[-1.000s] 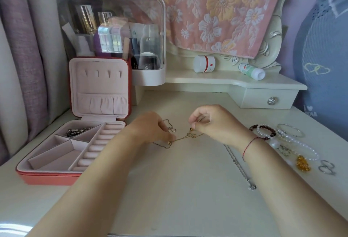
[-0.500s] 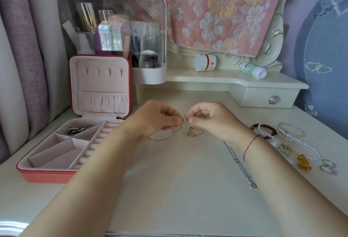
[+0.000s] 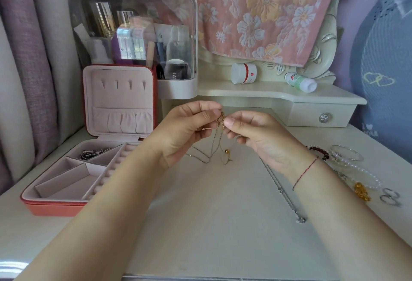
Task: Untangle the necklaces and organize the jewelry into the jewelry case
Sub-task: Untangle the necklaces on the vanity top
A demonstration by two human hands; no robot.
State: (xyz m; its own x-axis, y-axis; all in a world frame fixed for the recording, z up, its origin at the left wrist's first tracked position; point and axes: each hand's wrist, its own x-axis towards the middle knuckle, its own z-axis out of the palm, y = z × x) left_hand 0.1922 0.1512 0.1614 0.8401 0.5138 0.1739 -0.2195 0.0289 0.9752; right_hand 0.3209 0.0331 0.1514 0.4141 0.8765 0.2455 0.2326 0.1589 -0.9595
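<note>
Tangled gold necklaces [image 3: 219, 144] hang bunched at centre, loops trailing onto the tabletop [image 3: 211, 225]. Silver necklace [image 3: 283, 191] lies stretched just right. Bracelets [image 3: 356, 169] and rings [image 3: 390, 197] lie far right. Coral jewelry case [image 3: 66, 208] stands open on the left, pink-lined.

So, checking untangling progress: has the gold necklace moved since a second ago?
Yes. The left hand and right hand have raised the gold necklace from the table, its knot now about level with the drawer knob in view.

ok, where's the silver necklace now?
Head view, right of centre: the silver necklace lies flat on the tabletop, running toward the camera from below the right hand, left of the bracelets.
</note>
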